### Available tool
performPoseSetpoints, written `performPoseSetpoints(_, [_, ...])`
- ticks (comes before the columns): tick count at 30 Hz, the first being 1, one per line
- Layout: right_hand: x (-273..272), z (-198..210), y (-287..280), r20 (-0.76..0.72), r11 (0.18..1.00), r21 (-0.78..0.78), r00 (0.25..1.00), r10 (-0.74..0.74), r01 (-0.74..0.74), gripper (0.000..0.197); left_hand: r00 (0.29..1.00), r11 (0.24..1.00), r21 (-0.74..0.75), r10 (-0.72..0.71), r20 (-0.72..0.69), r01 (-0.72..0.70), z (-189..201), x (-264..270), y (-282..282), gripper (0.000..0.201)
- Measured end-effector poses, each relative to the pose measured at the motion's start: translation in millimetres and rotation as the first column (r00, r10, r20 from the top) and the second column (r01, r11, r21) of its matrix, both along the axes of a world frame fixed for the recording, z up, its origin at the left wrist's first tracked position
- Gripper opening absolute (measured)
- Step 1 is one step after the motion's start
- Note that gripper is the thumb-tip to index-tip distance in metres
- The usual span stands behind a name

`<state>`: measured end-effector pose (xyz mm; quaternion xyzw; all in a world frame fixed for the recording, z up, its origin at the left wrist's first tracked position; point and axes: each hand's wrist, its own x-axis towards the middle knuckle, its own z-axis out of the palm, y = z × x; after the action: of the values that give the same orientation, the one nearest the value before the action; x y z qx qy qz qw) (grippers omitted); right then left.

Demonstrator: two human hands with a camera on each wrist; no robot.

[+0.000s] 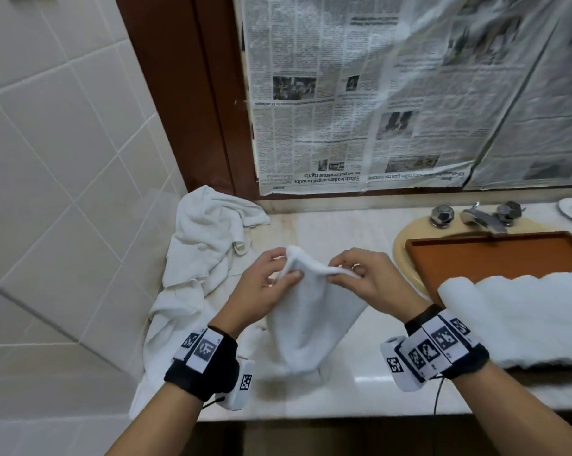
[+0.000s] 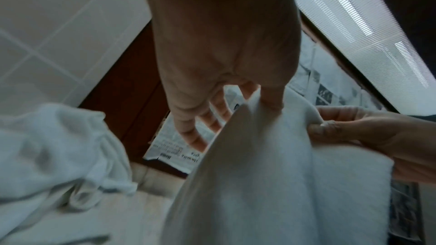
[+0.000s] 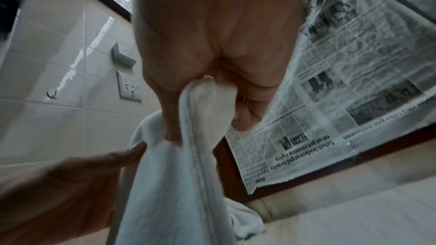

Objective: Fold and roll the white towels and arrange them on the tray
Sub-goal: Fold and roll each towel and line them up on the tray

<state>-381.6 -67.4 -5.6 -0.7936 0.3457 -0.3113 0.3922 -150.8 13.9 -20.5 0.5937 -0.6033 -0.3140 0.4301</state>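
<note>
**Finding the corners**

Both hands, left and right, pinch the top edge of a towel above the table; it hangs lengthwise, tail pointing down toward the person. Best to slide the pinches apart to the corners, then lay it flat. Rolled towels lie on the tray.

Dim, even light; glare streaks the wall tiles; wrist views blurred, edges bowed.
</note>
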Motion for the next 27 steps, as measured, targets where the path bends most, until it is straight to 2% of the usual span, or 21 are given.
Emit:
performPoseSetpoints(2, [-8, 8, 1, -0.027, 0.999, -0.049, 1.0, -0.003, 0.001, 0.011, 0.999, 0.999, -0.037, -0.032, 0.026, 0.033, 17, -12, -2, 0.027])
performPoseSetpoints(5, [-19, 14, 5, -0.038, 0.997, -0.076, 0.999, -0.011, 0.008, 0.01, 0.999, 0.998, -0.049, -0.03, -0.041, 0.028, 32, -30, -4, 0.026])
performPoseSetpoints(9, [-40, 10, 10, -0.062, 0.999, -0.047, 0.998, -0.002, 0.0, 0.006, 0.991, 0.996, 0.024, -0.087, -0.105, 0.09, 36, -51, -3, 0.031])
performPoseSetpoints(12, [-59, 0, 10, -0.166, 0.995, -0.087, 0.986, 0.023, -0.038, 0.011, 0.995, 0.997, 0.033, -0.074, -0.073, 0.076, 36, -67, -1, 0.017])
performPoseSetpoints(14, [-72, -11, 7, -0.249, 0.995, -0.048, 0.966, 0.069, -0.083, 0.023, 0.998, 0.999, 0.022, -0.031, -0.05, 0.032, 34, -73, 3, 0.011])
performPoseSetpoints(18, [-102, -41, 3, -0.358, 0.991, 0.079, 0.924, 0.134, -0.113, 0.047, 0.995, 0.995, -0.016, 0.103, 0.015, -0.102, 24, -61, 16, 0.012])
performPoseSetpoints(20, [-115, -57, 0, -0.415, 0.989, 0.123, 0.901, 0.127, -0.082, 0.048, 0.987, 0.987, -0.005, 0.159, 0.034, -0.159, 18, -48, 25, 0.017])
performPoseSetpoints(23, [-124, -78, -11, -0.467, 0.986, 0.164, 0.883, 0.04, 0.042, 0.041, 0.964, 0.965, 0.007, 0.26, 0.045, -0.261, 7, -28, 36, 0.03])
performPoseSetpoints(25, [-122, -88, -15, -0.474, 0.979, 0.163, 0.88, -0.034, 0.126, 0.036, 0.931, 0.931, 0.002, 0.364, 0.025, -0.364, -3, -15, 40, 0.033])
performPoseSetpoints(27, [-114, -92, -16, -0.44, 0.976, 0.13, 0.892, -0.1, 0.173, 0.033, 0.888, 0.89, 0.006, 0.454, 0.077, -0.456, -15, 0, 39, 0.033])
